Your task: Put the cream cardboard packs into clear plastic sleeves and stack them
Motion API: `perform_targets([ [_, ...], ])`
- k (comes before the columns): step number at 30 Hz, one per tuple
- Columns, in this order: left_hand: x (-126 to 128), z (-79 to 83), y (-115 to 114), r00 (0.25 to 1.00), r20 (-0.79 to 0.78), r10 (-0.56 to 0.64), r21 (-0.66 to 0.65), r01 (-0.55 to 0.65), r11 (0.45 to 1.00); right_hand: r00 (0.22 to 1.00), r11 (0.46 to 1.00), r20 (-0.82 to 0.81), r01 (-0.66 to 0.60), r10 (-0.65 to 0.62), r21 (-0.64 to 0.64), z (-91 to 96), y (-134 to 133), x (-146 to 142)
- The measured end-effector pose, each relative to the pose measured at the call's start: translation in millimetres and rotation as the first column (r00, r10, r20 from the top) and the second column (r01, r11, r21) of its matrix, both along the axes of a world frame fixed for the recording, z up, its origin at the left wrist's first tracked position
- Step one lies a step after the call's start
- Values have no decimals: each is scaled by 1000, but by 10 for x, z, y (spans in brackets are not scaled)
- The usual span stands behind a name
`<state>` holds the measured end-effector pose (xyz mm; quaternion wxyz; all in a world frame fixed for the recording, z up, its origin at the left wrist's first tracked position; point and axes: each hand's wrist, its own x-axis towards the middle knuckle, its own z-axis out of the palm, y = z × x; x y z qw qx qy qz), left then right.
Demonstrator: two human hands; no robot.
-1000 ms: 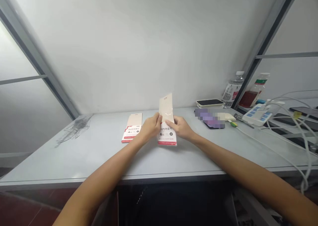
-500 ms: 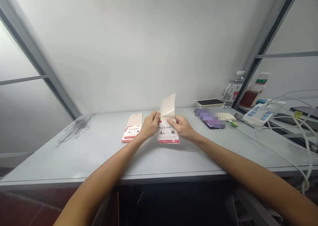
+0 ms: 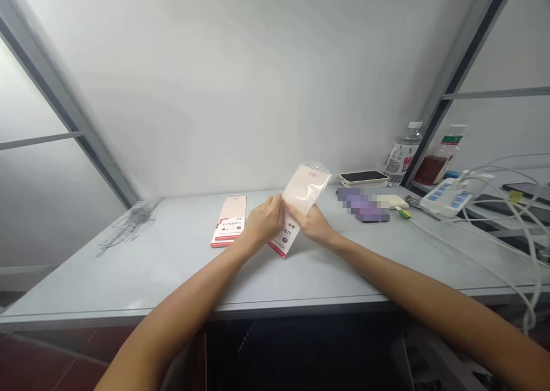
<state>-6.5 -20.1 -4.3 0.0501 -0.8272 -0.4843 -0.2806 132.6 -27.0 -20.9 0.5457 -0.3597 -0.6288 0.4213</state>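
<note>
Between my two hands is a ruler set packet (image 3: 306,186), a pale pink and white card in a clear plastic sleeve, tilted with its top leaning right. My left hand (image 3: 267,219) is closed on the packet's left edge near the middle, its fingers bunched and hiding part of the printed front. On the right side, my right hand (image 3: 315,223) grips it with the thumb across the front. Left of my hands, similar packets (image 3: 232,222) lie stacked on the desk (image 3: 172,270).
At the right are a white-edged phone (image 3: 364,178), a purple blurred item (image 3: 363,204), a clear bottle (image 3: 403,156), a bottle of dark red liquid (image 3: 438,159) and a white power strip (image 3: 444,196) with tangled cables. Black scribble-like marks (image 3: 131,222) are at the left.
The packet has turned clockwise, its top swinging right and its lower end left. My left hand has moved slightly right and closed tighter on it.
</note>
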Motion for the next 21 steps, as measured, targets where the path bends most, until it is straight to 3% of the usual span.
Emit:
perform_targets([
  [4,15,17,-23,999,33,-11,-37,12,999,998,997,55,-23,19,80,5,-1,22],
  [11,31,0,-32,994,106,-11,-49,17,999,995,996,102,-32,24,86,11,-5,51],
  [21,-64,55,50,913,402,-64,-111,118,987,999,995,51,10,-16,103,63,-122,0],
])
